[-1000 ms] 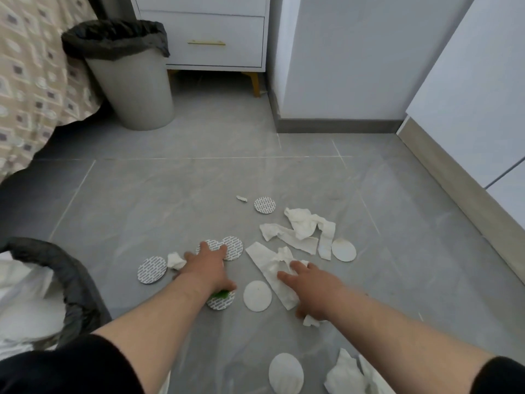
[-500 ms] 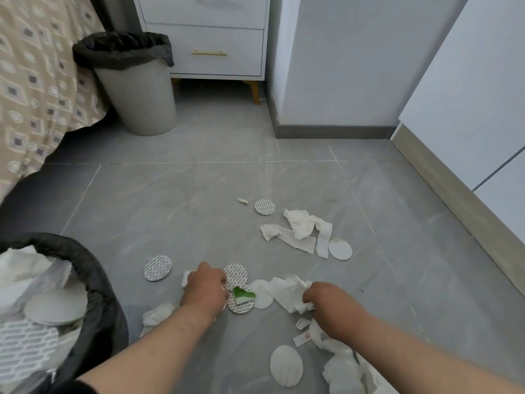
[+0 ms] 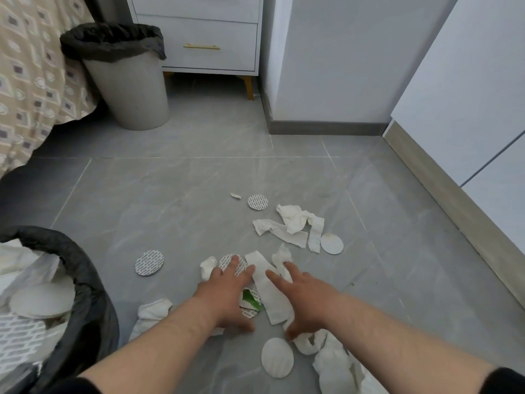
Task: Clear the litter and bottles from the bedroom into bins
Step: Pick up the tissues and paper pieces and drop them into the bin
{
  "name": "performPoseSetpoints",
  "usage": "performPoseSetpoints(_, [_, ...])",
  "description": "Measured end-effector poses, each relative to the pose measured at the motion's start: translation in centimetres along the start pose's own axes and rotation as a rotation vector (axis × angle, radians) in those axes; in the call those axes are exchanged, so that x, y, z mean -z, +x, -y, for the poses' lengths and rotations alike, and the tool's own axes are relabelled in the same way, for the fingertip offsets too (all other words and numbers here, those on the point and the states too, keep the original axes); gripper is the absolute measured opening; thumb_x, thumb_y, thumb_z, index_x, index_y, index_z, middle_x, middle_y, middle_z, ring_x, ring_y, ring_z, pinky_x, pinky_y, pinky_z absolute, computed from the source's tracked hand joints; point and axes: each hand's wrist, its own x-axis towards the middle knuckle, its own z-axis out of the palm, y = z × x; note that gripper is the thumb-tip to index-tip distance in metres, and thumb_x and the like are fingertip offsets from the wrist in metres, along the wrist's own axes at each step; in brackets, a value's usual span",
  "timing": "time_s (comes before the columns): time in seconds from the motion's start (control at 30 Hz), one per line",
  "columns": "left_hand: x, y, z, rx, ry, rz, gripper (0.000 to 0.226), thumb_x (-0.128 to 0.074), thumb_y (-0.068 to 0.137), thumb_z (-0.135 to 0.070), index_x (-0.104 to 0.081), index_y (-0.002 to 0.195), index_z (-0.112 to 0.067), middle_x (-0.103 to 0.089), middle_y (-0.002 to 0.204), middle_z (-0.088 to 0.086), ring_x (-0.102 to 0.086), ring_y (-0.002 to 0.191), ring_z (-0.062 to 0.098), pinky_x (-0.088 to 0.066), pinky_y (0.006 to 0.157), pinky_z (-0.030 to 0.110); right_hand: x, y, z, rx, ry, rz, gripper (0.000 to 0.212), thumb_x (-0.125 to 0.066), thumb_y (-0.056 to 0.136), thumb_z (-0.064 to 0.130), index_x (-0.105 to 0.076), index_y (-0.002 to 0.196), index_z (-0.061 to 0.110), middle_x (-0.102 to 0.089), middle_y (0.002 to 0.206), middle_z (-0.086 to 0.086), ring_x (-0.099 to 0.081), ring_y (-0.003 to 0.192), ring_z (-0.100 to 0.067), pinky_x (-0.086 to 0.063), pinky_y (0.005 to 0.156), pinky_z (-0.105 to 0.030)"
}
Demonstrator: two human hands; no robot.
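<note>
White litter lies scattered on the grey tile floor. My left hand (image 3: pixel 227 294) is spread flat, its fingers on a patterned round disc (image 3: pixel 233 263) and beside a green scrap (image 3: pixel 251 301). My right hand (image 3: pixel 305 297) is also spread, fingers resting on a long strip of tissue (image 3: pixel 270 294). A plain white round pad (image 3: pixel 277 361) lies just below both hands, and crumpled tissue (image 3: pixel 332 362) sits under my right forearm. More tissue strips (image 3: pixel 289 227) and another patterned disc (image 3: pixel 257 201) lie farther out. A black-lined bin (image 3: pixel 85 285) stands at the lower left, holding tissue and pads.
A second grey bin with a black liner (image 3: pixel 127 89) stands at the back left, beside a patterned bedspread (image 3: pixel 31 81). A white drawer unit (image 3: pixel 210 46) on wooden legs is behind it. White cupboard doors (image 3: pixel 468 95) and a skirting board run along the right.
Both hands have opened out from curled to spread flat and reached forward over the litter. The tissue strip lies straight between them again. The view has tilted slightly.
</note>
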Motion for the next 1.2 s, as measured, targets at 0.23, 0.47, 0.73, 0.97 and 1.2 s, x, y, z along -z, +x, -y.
performPoseSetpoints(0.23, [-0.6, 0.4, -0.3, -0.016, 0.135, 0.021, 0.118, -0.081, 0.063, -0.045, -0.001, 0.150, -0.039, 0.005, 0.161, -0.001, -0.007, 0.144, 0.036, -0.027, 0.114, 0.045, -0.5, 0.6, 0.4, 0.058, -0.216, 0.147, 0.120, -0.083, 0.071, 0.024, 0.006, 0.149, 0.042, 0.022, 0.159, -0.001, -0.014, 0.144, -0.035, -0.044, 0.101, -0.048])
performPoseSetpoints(0.47, [-1.1, -0.6, -0.1, -0.111, 0.149, -0.036, 0.091, -0.074, 0.071, -0.041, -0.024, 0.147, -0.035, -0.023, 0.151, 0.003, -0.034, 0.129, 0.033, -0.031, 0.108, 0.038, -3.2, 0.0, -1.0, 0.101, -0.014, -0.057, 0.049, -0.060, 0.084, 0.011, -0.049, 0.130, 0.022, -0.039, 0.135, -0.009, -0.053, 0.111, -0.033, -0.046, 0.084, -0.039])
performPoseSetpoints(0.73, [-1.9, -2.7, -1.0, -0.140, 0.338, -0.116, 0.033, -0.041, 0.089, -0.015, -0.049, 0.120, -0.009, -0.048, 0.127, 0.013, -0.048, 0.112, 0.032, -0.041, 0.089, 0.039, -5.2, -1.7, -2.1, -0.049, 0.291, -0.254, 0.024, -0.049, 0.081, 0.007, -0.044, 0.065, 0.023, -0.036, 0.075, 0.009, -0.038, 0.062, -0.005, -0.028, 0.056, -0.016])
performPoseSetpoints(0.97, [0.9, -4.1, -1.5, -0.096, 0.178, -0.287, 0.012, -0.068, 0.071, -0.019, -0.068, 0.082, -0.014, -0.070, 0.085, 0.006, -0.067, 0.082, 0.023, -0.050, 0.077, 0.028, -1.8, -3.5, -3.1, -0.134, 0.337, -0.304, 0.019, -0.048, 0.075, 0.003, -0.047, 0.063, 0.018, -0.044, 0.067, 0.006, -0.044, 0.062, -0.009, -0.031, 0.056, -0.020])
performPoseSetpoints(1.2, [7.3, -4.6, -1.9, 0.004, -0.183, -0.527, 0.023, -0.043, 0.091, -0.026, -0.048, 0.072, -0.014, -0.066, 0.090, 0.010, -0.059, 0.091, 0.034, -0.040, 0.067, 0.033, 4.7, -4.7, -0.9, -0.162, 0.548, -0.501, 0.024, -0.052, 0.076, 0.002, -0.056, 0.068, 0.024, -0.052, 0.066, 0.011, -0.050, 0.061, -0.005, -0.034, 0.049, -0.014])
